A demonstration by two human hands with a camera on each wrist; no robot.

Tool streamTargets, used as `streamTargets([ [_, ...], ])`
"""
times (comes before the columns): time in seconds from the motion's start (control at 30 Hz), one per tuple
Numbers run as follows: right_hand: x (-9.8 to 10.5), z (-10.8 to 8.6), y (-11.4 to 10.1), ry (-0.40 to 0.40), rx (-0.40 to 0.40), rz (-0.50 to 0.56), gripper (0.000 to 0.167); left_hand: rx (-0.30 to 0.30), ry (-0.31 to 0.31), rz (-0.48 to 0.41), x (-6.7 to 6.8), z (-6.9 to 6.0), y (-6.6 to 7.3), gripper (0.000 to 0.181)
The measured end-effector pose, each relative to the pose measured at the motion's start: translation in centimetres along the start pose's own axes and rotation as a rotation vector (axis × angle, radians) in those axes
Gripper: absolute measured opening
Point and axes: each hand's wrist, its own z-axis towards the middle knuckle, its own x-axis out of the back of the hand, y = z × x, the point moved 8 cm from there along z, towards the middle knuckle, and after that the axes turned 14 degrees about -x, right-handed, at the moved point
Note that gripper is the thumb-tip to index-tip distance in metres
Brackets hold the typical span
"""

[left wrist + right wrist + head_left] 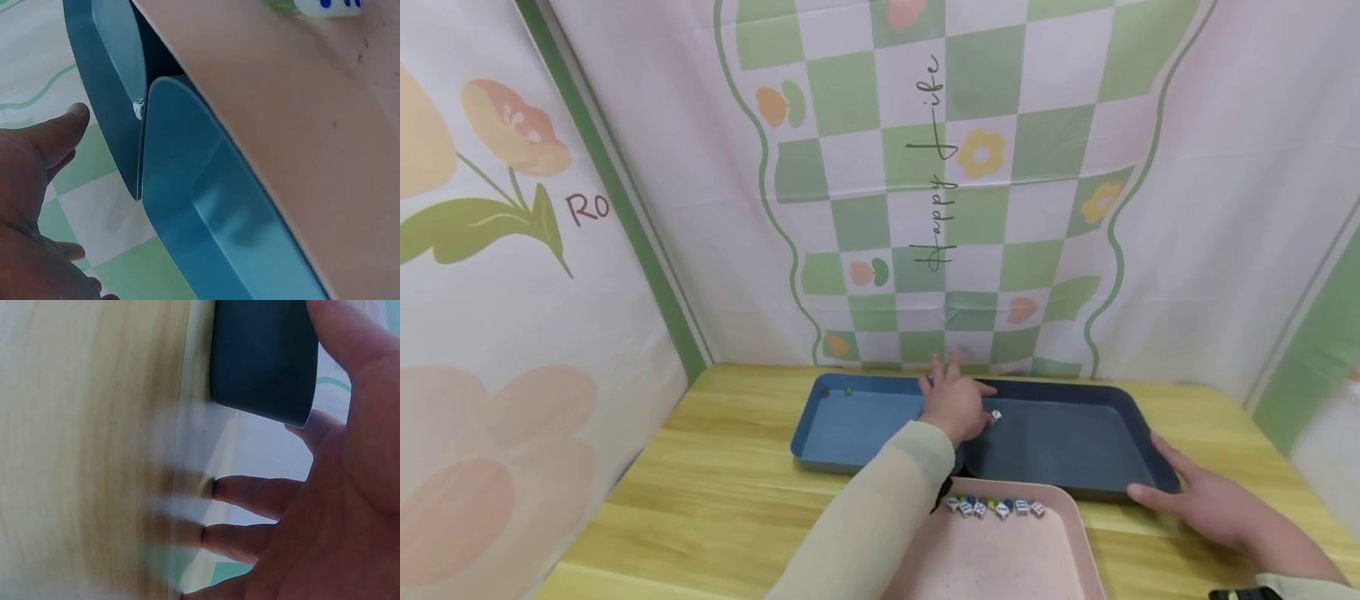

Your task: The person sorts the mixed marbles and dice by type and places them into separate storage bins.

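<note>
Over the place where a blue tray (835, 429) meets a dark navy tray (1060, 442), my left hand (953, 408) hovers with its fingers spread. A white die (996, 415) lies inside the dark tray near its left wall; the left wrist view shows the same die (139, 109) apart from the thumb (65, 128). My right hand (1213, 496) holds the dark tray's front right corner between thumb and index finger. Its other fingers (256, 494) spread out beside the tray, down by the tabletop. A green bead (848, 390) and a reddish bead (824, 392) lie at the blue tray's back left.
Nearest me, a pink tray (1000, 558) carries several white dice (1021, 506) and small coloured beads along its back edge. All three trays stand on a wood-grain table (700, 467). A patterned curtain (917, 208) hangs right behind the table.
</note>
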Motion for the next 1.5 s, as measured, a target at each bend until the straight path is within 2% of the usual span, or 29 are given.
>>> streamTargets([
  [0.23,0.1,0.0,-0.1,-0.009,-0.005,0.000,0.102,-0.007,-0.021,-0.022,0.1,-0.4,-0.1,0.041],
  [0.63,-0.3,-0.1,0.0,-0.008,0.004,-0.002,0.101,-0.016,-0.038,-0.101,-0.5,-1.2,-0.2,0.036],
  [0.87,-0.5,0.3,0.4,-0.006,0.012,-0.008,0.102,-0.099,-0.068,-0.055,-0.3,-2.2,0.5,0.036],
  [1.0,-0.4,0.3,0.3,-0.005,0.017,-0.009,0.101,-0.139,-0.059,-0.040,-0.1,-2.6,0.6,0.036],
  [1.23,-0.3,0.0,0.1,0.019,0.036,-0.010,0.100,-0.194,-0.046,-0.044,0.7,-3.6,0.2,0.036],
  [1.5,0.0,0.0,0.0,0.029,0.038,-0.018,0.100,-0.248,-0.077,-0.005,1.5,-5.5,-0.7,0.034],
])
